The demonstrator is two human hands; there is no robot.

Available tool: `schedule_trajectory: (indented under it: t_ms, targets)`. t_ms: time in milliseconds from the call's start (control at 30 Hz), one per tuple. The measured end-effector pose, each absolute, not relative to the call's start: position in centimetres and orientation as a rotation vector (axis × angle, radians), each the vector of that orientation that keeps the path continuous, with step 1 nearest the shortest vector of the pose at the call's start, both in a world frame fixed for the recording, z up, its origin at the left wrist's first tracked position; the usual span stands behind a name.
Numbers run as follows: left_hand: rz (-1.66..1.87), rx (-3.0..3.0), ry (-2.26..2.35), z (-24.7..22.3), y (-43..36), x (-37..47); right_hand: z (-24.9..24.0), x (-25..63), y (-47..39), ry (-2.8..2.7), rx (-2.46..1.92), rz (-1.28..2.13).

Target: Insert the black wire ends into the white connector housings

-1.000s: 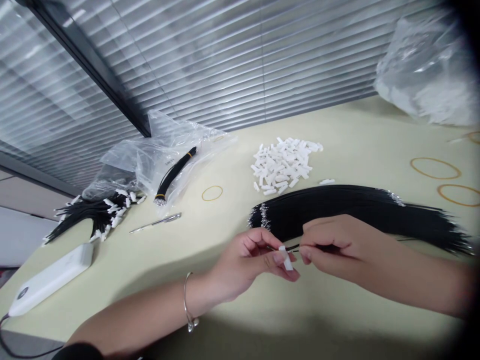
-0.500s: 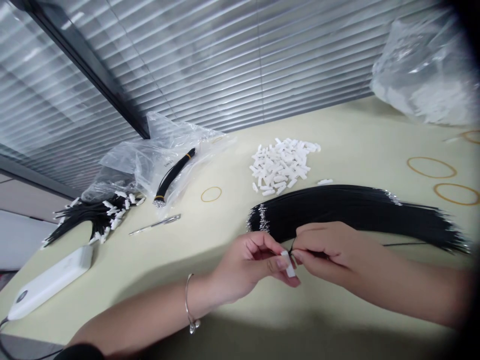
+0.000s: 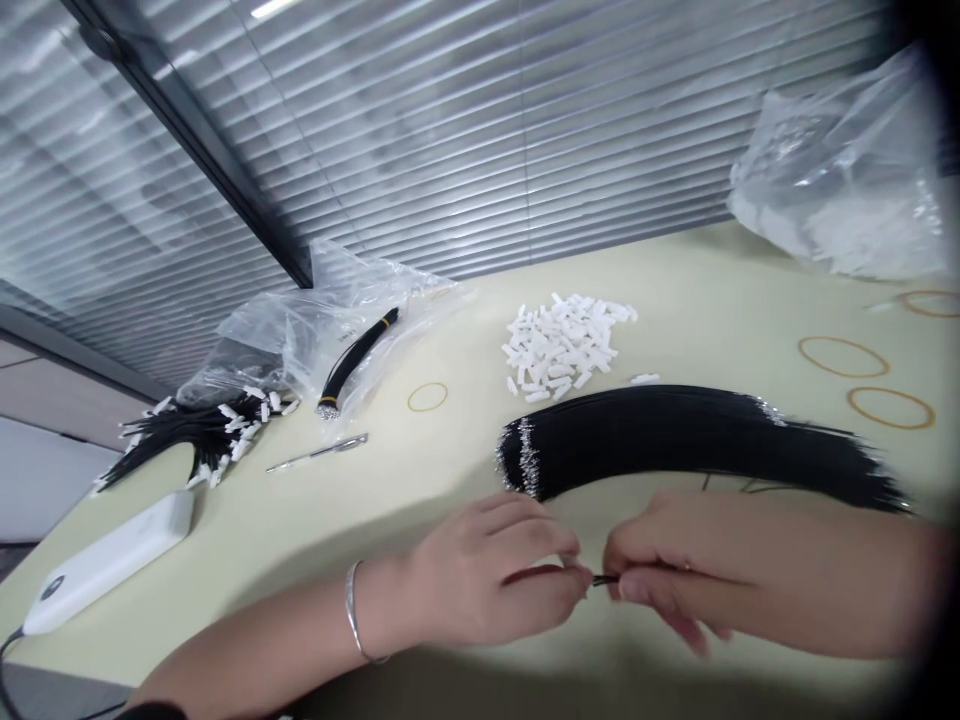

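In the head view, holds the left hand (image 3: 495,570) at the lower middle of the frame, back of it upward, with thumb and fingers closed on a small white connector (image 3: 569,561), mostly hidden by these fingers. Wears a silver bracelet (image 3: 351,610) on the left wrist. Holds the right hand (image 3: 675,570) just to the right, pinching thin black wires (image 3: 603,580) between thumb and curled index finger. Shows these wires crossing the small gap between the 2 hands. Cannot tell from here about the wires being inside the connector or only against it.

Above the right hand, shows a big bundle (image 3: 675,430) of black wires in a curve on the pale table (image 3: 697,310), silvery at the tips. Shows behind it, right of the upper middle, a heap of white connectors (image 3: 562,345), with a few pieces lying apart. Shows 3 rubber bands (image 3: 891,424) at the right and a clear plastic bag (image 3: 847,200) with white contents at the upper right. At the left, shows black wires with white ends (image 3: 187,430), a thin metal tool (image 3: 319,453) and a long white device (image 3: 112,560) with a dark cable.
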State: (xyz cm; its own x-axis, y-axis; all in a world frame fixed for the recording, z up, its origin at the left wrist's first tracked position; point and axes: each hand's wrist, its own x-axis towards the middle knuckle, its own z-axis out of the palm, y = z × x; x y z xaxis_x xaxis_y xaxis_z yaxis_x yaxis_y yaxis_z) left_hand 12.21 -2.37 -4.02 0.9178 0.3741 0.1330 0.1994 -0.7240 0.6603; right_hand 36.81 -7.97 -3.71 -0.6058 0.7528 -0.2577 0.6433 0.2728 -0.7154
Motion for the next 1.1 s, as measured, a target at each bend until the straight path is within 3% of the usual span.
schedule_trajectory:
  t_ms: [67, 167, 233, 300, 367, 533, 833, 1100]
  targets:
    - [0.423, 2.285, 0.458, -4.5, -2.6, 12.2, -4.4, 36.2, -8.3, -2.463, -1.339, 1.048]
    - [0.541, 1.753, 0.605, -6.0, -2.9, 12.4, -6.0, 35.6, -9.1, -2.627, -1.274, 0.365]
    - [0.503, 1.312, 0.654, -7.0, -3.0, 12.8, -7.1, 35.2, -9.8, -2.702, -1.197, -0.035]
    - [0.445, 1.051, 0.675, -7.7, -3.0, 13.1, -7.7, 34.8, -10.5, -2.702, -1.154, -0.226]
    - [0.401, 1.002, 0.701, -7.9, -3.2, 13.3, -7.6, 34.5, -10.7, -2.661, -1.169, -0.17]
    - [0.232, 1.281, 0.731, -7.5, -4.6, 13.0, -5.8, 35.1, -8.4, -2.471, -1.275, 0.656]
    - [0.133, 1.37, 0.759, -7.9, -5.0, 13.3, -9.2, 34.9, -4.0, -2.415, -1.197, 0.208]
    - [0.14, 1.189, 0.732, -8.3, -4.9, 13.2, -7.7, 35.1, -1.8, -2.445, -1.228, 0.202]
